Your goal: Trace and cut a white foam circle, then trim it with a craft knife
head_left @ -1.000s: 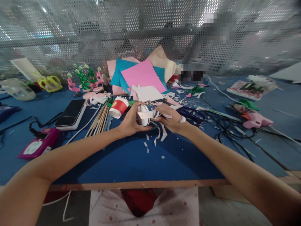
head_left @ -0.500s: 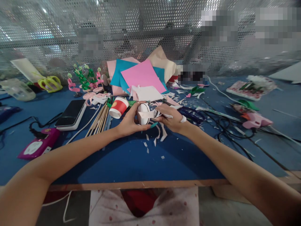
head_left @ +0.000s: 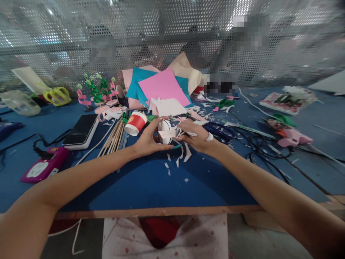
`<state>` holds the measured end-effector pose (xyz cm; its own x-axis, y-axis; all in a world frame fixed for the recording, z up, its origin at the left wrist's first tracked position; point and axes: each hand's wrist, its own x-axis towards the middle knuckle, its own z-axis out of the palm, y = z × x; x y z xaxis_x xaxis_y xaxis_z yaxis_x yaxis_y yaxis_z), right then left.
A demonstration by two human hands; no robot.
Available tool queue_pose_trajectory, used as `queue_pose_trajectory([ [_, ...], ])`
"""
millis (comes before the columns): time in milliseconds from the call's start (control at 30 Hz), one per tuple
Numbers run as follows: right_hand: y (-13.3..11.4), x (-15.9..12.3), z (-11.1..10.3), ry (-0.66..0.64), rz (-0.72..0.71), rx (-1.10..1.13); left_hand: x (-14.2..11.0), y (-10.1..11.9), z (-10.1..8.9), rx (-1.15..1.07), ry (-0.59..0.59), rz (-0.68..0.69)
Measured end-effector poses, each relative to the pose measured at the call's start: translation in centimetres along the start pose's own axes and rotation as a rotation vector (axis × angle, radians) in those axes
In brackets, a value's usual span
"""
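My left hand [head_left: 149,138] is wrapped around a small paper cup [head_left: 163,126], whose white open mouth faces me. A white paper strip [head_left: 168,135] lies across the cup's mouth and runs to my right hand [head_left: 195,135]. That hand is closed, with its fingertips pinching the strip's right end. More white paper shows at its fingers and wrist. A teal edge shows under the left fingertips; what it belongs to is unclear. Just left of the held cup, a red-and-white paper cup [head_left: 136,123] leans on its side, beside wooden sticks [head_left: 113,138].
Coloured sheets [head_left: 164,86] and paper scraps lie behind my hands. Blue-handled scissors [head_left: 221,132] rest to the right, near black cables and a pink glue gun [head_left: 295,137]. On the left are a black-and-white device [head_left: 82,130], a purple box [head_left: 45,165] and paper flowers [head_left: 104,90].
The paper strip has shifted slightly lower across the cup's mouth, and the cup has tilted a little. Both hands stay in nearly the same place.
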<state>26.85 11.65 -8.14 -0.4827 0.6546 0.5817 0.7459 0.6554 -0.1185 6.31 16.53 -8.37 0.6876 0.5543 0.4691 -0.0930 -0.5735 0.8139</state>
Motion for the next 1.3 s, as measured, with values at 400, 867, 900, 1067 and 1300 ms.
queue_pose_trajectory([
  [400, -0.1, -0.1, 0.3, 0.028, -0.025, -0.027, -0.1, -0.5, 0.0, 0.151, 0.013, 0.081],
  [867, -0.9, 0.2, 0.1, 0.051, 0.032, 0.023, -0.1, 0.3, 0.3, 0.152, 0.000, 0.025],
  [900, -0.8, 0.2, 0.1, 0.047, 0.029, 0.028, -0.1, 0.4, 0.3, 0.103, 0.000, -0.001],
  [1067, -0.2, 0.0, 0.5, 0.031, 0.011, 0.057, -0.2, 0.5, 0.2, -0.016, -0.021, -0.024],
  [1300, -0.1, -0.3, 0.8, 0.035, -0.007, 0.010, -0.1, 0.4, 0.1, -0.023, -0.027, -0.030],
])
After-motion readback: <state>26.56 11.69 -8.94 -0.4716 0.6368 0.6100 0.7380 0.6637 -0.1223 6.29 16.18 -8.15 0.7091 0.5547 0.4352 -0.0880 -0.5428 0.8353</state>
